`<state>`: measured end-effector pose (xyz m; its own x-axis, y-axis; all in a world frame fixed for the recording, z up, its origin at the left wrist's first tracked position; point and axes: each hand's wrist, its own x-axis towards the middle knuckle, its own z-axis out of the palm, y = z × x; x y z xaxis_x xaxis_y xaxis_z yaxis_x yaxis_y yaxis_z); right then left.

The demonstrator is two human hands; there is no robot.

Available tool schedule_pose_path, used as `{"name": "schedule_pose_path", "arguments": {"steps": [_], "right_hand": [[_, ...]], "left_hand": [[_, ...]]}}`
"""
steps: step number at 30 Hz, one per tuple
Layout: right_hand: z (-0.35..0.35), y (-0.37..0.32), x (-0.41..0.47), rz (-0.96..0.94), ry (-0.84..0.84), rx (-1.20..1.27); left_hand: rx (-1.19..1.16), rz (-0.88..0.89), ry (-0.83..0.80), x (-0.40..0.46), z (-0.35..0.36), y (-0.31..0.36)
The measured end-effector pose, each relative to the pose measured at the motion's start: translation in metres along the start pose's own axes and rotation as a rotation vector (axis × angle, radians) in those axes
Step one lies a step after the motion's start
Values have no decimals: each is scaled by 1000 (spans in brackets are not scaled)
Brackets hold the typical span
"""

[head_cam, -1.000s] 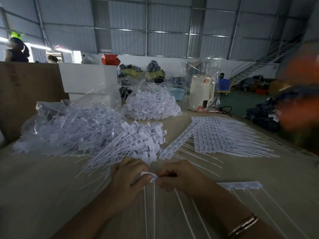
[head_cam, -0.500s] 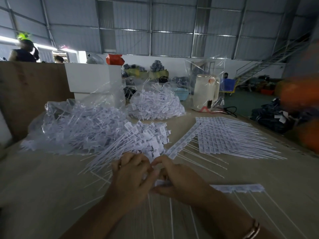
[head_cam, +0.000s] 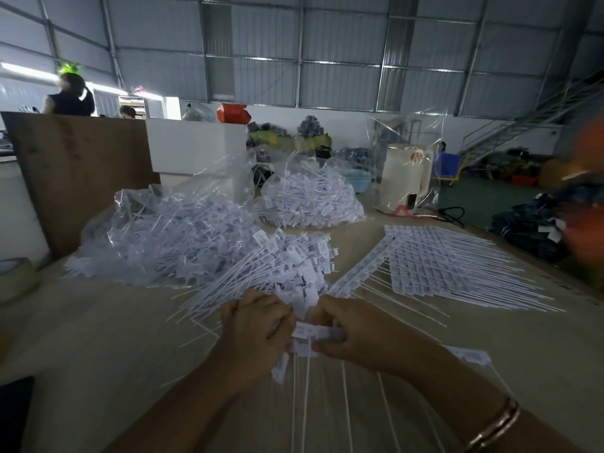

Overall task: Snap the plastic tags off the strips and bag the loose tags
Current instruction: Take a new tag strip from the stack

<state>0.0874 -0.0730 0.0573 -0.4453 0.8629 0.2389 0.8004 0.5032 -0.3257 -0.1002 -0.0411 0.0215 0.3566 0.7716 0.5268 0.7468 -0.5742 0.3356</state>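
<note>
My left hand [head_cam: 258, 335] and my right hand [head_cam: 356, 335] meet low in the middle of the table and both pinch a white strip of plastic tags [head_cam: 313, 333], whose thin tails run toward me. The strip's right end [head_cam: 470, 356] sticks out past my right wrist. Just beyond my hands lies a loose pile of snapped-off tags [head_cam: 294, 263]. To the left sits a clear bag stuffed with tags [head_cam: 157, 237], and a second filled bag [head_cam: 310, 201] stands farther back. Flat uncut strips [head_cam: 434, 263] are stacked on the right.
A roll of tape [head_cam: 16, 276] sits at the left edge. A brown board [head_cam: 78, 171] and a white box [head_cam: 196, 148] stand behind the bags. A white container in clear wrap [head_cam: 408, 174] stands at the back right. A blurred orange shape [head_cam: 585, 204] fills the right edge.
The camera view has shifted, so everything sits a little differently in frame. My hands, apart a second ago, have come together on the strip, with more of it now showing between them.
</note>
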Motion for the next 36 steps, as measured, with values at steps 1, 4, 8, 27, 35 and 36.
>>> {"name": "schedule_pose_path", "arguments": {"steps": [1, 4, 8, 27, 35, 36], "right_hand": [[3, 1, 1, -5, 7, -2], [12, 5, -1, -4, 88, 33], [16, 10, -3, -46, 162, 45], [-1, 1, -17, 66, 191, 782], [16, 3, -12, -18, 169, 154], [19, -1, -9, -50, 165, 118]], "left_hand": [[18, 11, 5, -1, 0, -1], [-26, 58, 7, -1, 3, -2], [-68, 81, 33, 0, 2, 3], [-858, -62, 56, -6, -12, 20], [42, -85, 112, -6, -6, 16], [95, -73, 116, -7, -6, 19]]}}
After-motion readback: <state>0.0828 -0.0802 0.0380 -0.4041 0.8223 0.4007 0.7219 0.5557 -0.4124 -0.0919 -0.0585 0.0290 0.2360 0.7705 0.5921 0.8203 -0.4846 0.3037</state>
